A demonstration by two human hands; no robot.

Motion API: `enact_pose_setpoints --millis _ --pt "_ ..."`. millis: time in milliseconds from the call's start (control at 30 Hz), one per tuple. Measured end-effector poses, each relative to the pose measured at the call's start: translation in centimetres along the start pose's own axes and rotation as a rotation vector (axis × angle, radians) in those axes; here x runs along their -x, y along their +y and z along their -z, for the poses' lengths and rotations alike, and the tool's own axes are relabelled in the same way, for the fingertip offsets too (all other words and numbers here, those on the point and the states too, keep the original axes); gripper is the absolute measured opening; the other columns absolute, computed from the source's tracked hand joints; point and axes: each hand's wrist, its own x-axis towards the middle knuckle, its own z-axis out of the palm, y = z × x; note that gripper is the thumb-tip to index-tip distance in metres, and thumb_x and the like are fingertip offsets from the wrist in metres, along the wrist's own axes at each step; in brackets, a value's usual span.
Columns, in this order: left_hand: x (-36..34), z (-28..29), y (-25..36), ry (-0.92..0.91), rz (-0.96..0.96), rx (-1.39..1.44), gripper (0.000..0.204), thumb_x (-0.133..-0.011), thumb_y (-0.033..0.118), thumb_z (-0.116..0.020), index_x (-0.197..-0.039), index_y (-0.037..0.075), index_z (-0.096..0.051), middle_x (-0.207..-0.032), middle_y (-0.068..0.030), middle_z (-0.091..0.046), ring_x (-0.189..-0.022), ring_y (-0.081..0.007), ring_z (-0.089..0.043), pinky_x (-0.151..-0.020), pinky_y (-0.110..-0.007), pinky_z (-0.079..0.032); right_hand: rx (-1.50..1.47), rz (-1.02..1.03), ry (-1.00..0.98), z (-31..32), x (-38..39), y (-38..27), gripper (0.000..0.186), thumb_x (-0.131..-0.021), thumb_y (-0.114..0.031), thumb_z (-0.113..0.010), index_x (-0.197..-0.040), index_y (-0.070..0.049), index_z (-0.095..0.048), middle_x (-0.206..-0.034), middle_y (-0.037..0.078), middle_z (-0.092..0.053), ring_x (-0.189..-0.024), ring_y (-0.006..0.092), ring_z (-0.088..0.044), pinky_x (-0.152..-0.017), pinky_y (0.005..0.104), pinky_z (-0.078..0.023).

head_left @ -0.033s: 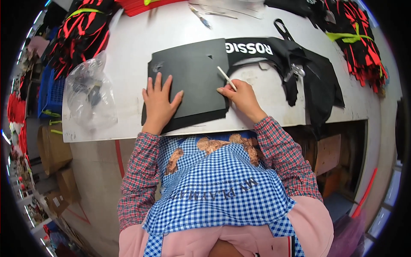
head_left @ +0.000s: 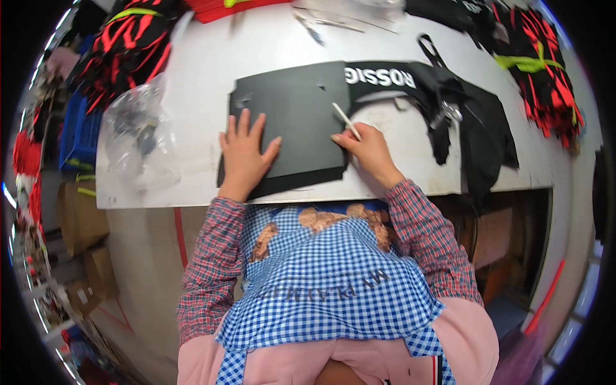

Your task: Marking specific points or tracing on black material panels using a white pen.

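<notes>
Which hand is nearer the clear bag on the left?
Left. The left hand rests on the dark sheet, right of the clear bag; the right hand, holding a white stick, is farther, at the sheet's right edge.

Black material [head_left: 295, 181] partly hidden beneath grey sheet [head_left: 289, 122], red stack [head_left: 208, 11] cut by top edge, object [head_left: 146, 137] in bag [head_left: 138, 165] blurred

White lettering [head_left: 382, 77] marks the black fabric [head_left: 489, 125]; dark lettering [head_left: 348, 292], the checked apron [head_left: 333, 321].

A white table [head_left: 196, 122] bears dark sheets [head_left: 305, 125] and black fabric [head_left: 486, 138].
</notes>
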Motion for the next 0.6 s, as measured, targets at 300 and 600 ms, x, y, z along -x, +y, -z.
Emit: enact_pose_setpoints --millis 300,600 --pt "1.8 -0.7 1.2 0.035 0.047 0.132 0.069 -0.087 0.054 -0.064 -0.143 0.015 -0.055 -0.158 -0.021 -0.037 -0.148 -0.0468 -0.027 -0.113 -0.07 -0.024 -0.141 0.031 0.153 2.0 0.4 4.2 0.036 -0.105 -0.034 -0.058 -0.079 -0.008 -0.059 -0.069 -0.008 -0.046 -0.063 0.0037 -0.04 -0.056 0.0224 -0.03" --pt "2.7 -0.2 0.3 0.061 0.044 0.193 0.07 -0.092 0.053 -0.06 -0.145 0.009 -0.052 -0.16 -0.0243 -0.032 -0.15 -0.0474 -0.021 -0.116 -0.068 -0.02 -0.622 -0.112 0.296 3.0 -2.9 0.5 0.048 -0.105 -0.054 -0.051 -0.091 -0.01 -0.062 -0.063 -0.006 -0.046 -0.052 0.0013 -0.039 -0.045 0.0185 -0.028"
